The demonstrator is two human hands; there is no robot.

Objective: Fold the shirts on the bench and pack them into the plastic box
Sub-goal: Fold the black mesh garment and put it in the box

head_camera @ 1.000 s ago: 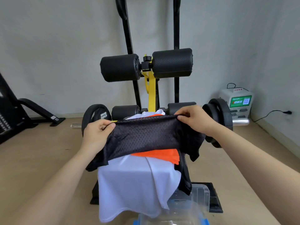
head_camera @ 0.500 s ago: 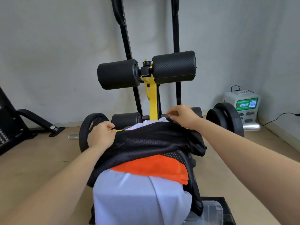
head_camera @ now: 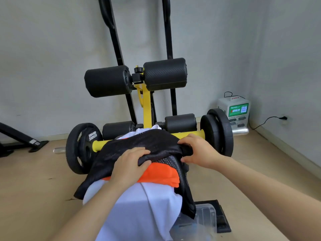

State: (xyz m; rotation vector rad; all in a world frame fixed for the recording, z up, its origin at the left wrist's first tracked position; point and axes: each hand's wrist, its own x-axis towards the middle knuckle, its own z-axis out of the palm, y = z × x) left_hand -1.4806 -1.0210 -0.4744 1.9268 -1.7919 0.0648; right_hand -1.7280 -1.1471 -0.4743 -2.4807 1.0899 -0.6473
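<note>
Fingers curl tight into the black mesh shirt [head_camera: 144,145], left hand [head_camera: 130,166] at its near edge, right hand [head_camera: 199,150] on its bunched side, atop the orange shirt [head_camera: 161,174]; a hasty pull could drag that one floorward

On the bench [head_camera: 146,108], pad fully covered: a white shirt [head_camera: 139,214] draped straight over it, hanging off the near end and both side edges. Atop that, midway along, an orange shirt [head_camera: 161,174], then a black shirt [head_camera: 139,145] spilling over both side edges. On the floor [head_camera: 34,188] by the bench's near right foot, a clear box [head_camera: 206,216].
</note>
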